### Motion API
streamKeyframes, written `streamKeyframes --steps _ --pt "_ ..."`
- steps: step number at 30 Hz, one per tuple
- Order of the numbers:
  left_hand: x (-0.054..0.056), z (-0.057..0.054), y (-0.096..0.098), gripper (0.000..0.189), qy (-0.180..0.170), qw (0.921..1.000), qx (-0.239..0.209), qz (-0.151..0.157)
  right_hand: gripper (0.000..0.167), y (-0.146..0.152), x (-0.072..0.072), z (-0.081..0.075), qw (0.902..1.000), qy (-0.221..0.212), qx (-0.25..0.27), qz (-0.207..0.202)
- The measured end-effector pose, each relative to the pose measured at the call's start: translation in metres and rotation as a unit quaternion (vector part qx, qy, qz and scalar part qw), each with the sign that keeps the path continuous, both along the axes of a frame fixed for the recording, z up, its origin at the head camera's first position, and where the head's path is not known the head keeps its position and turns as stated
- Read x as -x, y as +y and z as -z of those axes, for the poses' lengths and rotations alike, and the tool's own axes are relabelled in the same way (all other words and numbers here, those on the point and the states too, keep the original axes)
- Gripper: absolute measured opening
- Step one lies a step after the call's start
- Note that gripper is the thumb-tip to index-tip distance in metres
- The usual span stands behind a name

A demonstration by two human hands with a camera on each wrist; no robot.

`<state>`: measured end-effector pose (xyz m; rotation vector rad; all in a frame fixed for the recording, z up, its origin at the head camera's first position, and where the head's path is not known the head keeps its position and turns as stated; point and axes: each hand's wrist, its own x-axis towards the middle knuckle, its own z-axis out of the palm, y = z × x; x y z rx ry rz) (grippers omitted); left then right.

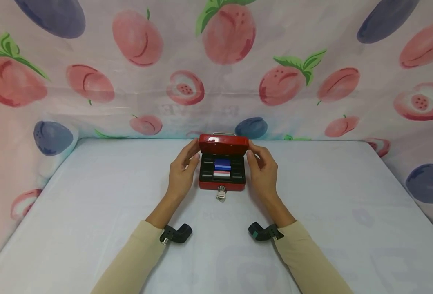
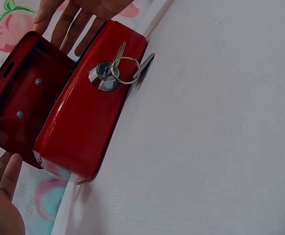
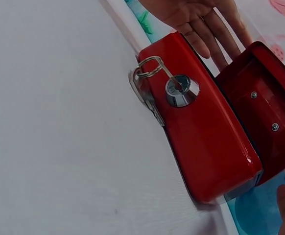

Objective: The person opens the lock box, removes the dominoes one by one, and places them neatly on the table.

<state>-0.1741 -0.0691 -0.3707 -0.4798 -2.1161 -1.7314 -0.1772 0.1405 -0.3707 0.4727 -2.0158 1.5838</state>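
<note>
Between the left hand [image 1: 182, 171] and the right hand [image 1: 263, 171] sits a red box [image 2: 81, 120], its lid [image 1: 224, 145] raised and keys [image 1: 221, 196] hanging from its lock [image 3: 180, 91]. Both hands are at the lid's sides, fingers extended and loose; neither seems to pinch anything. Guiding the lid probably calls for light, even pressure, fingertips clear of the gap, and the box steady near the far edge of the table [image 1: 91, 212].

Dim, soft light with faint shadows
</note>
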Motion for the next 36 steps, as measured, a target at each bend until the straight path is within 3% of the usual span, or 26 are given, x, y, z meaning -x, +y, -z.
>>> streamKeyframes --steps 4,11,25,36 --pt "0.0 0.0 0.002 0.041 -0.002 1.0 0.002 -0.001 0.029 0.001 0.002 -0.001 1.0 -0.009 0.003 0.002" --pt "-0.002 0.004 0.002 0.045 -0.045 0.9989 0.009 0.007 0.027 0.002 0.003 -0.002 0.9994 -0.031 -0.001 0.014" --pt "0.007 0.012 -0.01 0.059 -0.075 0.9927 0.009 0.094 0.031 0.001 0.003 0.001 0.9996 -0.028 0.0 -0.011" --pt "0.01 0.019 -0.009 0.065 -0.075 0.9916 0.012 0.104 0.033 0.004 0.004 0.007 0.9988 -0.031 0.014 -0.036"
